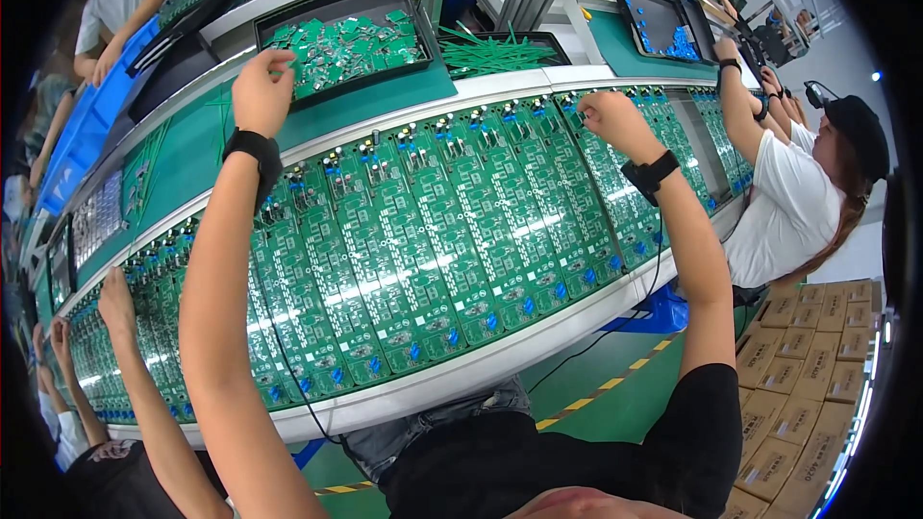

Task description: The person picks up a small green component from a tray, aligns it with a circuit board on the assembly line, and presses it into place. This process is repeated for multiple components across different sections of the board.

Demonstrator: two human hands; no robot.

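My left hand is raised at the left edge of a black tray that holds a heap of small green circuit boards. Its fingers are curled together, and whatever may be in them is hidden. Over the far end of the row of long green circuit boards, my right hand has its thumb and fingertips pinched close to the board's components. Anything in that pinch is too small to name. Each long board carries upright components at the far end and a blue part near the front.
Beyond the line lie a tray of green strips and a tray of blue parts. Co-workers' arms reach in at left and right. A black cable hangs by my left arm. Cardboard boxes stand at lower right.
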